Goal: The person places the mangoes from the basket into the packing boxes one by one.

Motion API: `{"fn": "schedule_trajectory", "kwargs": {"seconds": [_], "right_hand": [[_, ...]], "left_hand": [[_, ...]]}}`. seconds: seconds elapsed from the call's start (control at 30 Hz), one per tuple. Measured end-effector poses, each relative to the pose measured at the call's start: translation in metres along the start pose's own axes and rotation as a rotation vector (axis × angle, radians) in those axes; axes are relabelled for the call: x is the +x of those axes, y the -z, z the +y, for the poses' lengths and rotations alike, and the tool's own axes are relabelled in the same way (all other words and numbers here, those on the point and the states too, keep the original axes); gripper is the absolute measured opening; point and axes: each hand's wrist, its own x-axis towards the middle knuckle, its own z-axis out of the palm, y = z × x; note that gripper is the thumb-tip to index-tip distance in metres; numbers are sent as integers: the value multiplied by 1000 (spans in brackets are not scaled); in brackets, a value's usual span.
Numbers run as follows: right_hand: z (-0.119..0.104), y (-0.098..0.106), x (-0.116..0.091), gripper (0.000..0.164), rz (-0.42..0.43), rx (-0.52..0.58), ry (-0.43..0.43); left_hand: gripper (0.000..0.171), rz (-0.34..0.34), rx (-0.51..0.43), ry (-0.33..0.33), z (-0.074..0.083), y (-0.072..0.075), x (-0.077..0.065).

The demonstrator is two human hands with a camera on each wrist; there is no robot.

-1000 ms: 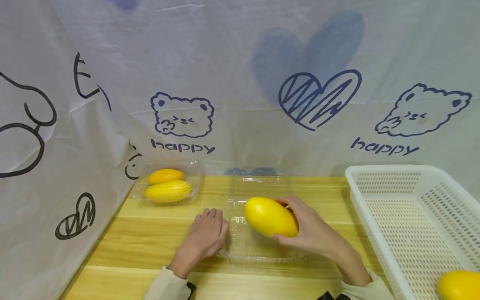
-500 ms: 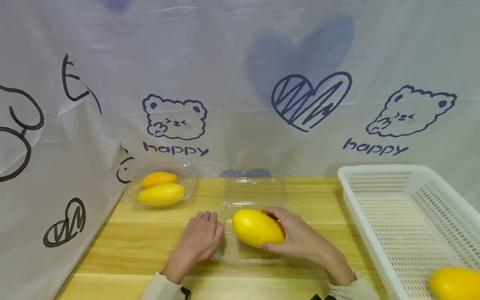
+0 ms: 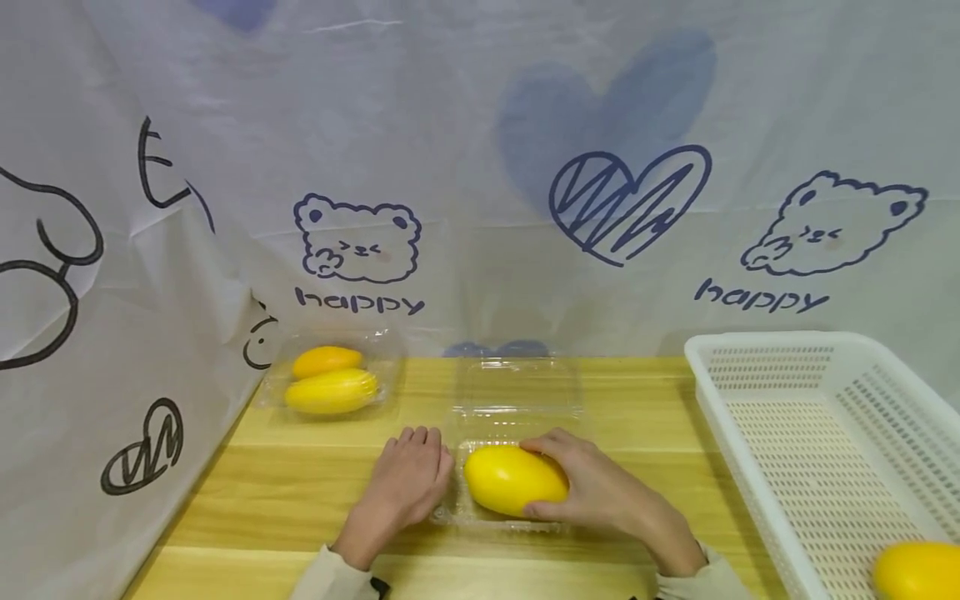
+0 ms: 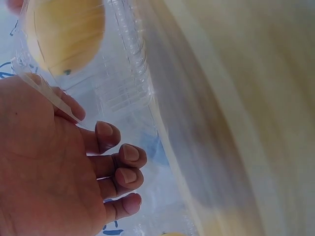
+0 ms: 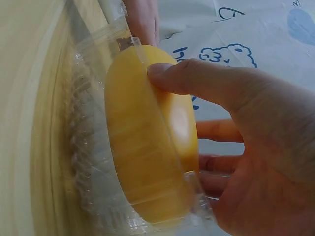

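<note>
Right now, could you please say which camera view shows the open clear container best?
The head view: both halves of the open clear container show there. The left wrist view has a cropped part; the right wrist view, walls beside the yellow fruit.

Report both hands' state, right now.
Left hand: open, loosely curled, beside the clear container.
Right hand: holding the large yellow fruit.
</note>
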Motion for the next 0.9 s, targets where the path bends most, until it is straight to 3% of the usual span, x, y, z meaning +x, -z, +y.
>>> {"fn": "schedule_trajectory", "kwargs": {"seconds": [0.53, 0.9], "right_hand": [[1, -10, 2, 64, -42, 21, 12], [1, -8, 1, 55, -83, 46, -24]], "left_hand": [[26, 16, -3, -12, -1, -1, -1], [26, 5, -1, -8, -1, -1, -1]]}}
